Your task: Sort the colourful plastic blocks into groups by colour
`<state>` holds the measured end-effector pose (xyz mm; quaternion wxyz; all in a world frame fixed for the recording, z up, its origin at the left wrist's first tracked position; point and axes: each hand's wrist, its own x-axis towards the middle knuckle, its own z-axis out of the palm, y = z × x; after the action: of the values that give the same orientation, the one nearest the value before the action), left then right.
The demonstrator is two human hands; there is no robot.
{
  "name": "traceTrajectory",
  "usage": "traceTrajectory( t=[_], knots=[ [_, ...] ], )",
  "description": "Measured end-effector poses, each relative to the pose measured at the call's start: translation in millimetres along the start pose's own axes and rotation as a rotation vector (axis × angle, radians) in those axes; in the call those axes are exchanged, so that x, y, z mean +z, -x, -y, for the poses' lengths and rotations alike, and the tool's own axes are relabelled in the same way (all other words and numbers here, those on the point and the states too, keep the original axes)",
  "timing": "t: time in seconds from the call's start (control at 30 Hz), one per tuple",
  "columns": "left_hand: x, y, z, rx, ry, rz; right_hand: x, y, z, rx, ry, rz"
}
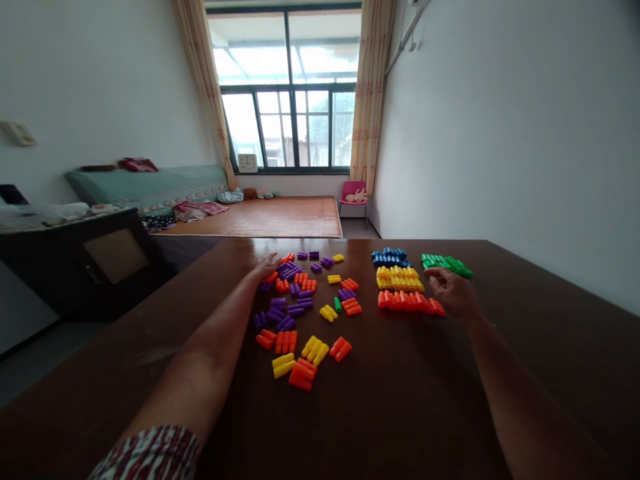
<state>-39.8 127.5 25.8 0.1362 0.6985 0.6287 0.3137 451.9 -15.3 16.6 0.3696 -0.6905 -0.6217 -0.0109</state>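
Note:
Many small coloured plastic pieces lie on a dark brown table. My left hand rests at the far left edge of a mixed spread of purple pieces, orange pieces, yellow pieces and one green piece; its fingers are spread. On the right, pieces stand grouped by colour: a blue group, yellow rows, an orange row and a green group. My right hand hovers beside the yellow and orange rows, fingers bent; whether they hold anything is too small to tell.
The brown table fills the foreground. Beyond it are a bed with cloths, a pink chair holding a plush toy, and a window. A dark cabinet stands on the left.

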Motion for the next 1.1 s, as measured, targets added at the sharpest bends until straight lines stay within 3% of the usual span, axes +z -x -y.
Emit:
traceTrajectory(
  t=[0.17,0.3,0.4,0.5,0.6,0.7,0.8,0.97,1.1],
  knots=[
    [16.3,-16.4,10.0,0.055,0.071,0.116,2.5,3.1,6.2,-0.01,0.046,0.026],
    [23.8,-7.2,10.0,0.232,0.268,0.27,5.4,6.2,11.2,-0.018,0.068,0.047],
    [28.2,3.2,-0.6,0.29,0.385,0.328,8.9,7.1,13.1,-0.046,0.058,0.055],
    [30.4,12.7,-19.7,0.305,0.524,0.38,13.1,7.1,15.5,-0.071,0.025,0.056],
    [30.6,24.0,-46.4,0.235,0.68,0.446,17.8,9.2,24.8,-0.098,-0.057,0.06],
    [33.0,41.6,-79.1,0.109,0.842,0.52,22.9,17.0,46.7,-0.174,-0.191,0.101],
    [41.0,65.0,-113.8,0.074,0.931,0.614,25.8,29.0,76.2,-0.323,-0.305,0.162],
    [58.3,99.2,-157.9,0.174,0.741,0.659,22.3,44.8,108.5,-0.594,-0.429,0.262],
    [64.8,108.6,-168.2,0.227,0.62,0.639,21.5,49.4,114.2,-0.636,-0.506,0.38]
  ],
)
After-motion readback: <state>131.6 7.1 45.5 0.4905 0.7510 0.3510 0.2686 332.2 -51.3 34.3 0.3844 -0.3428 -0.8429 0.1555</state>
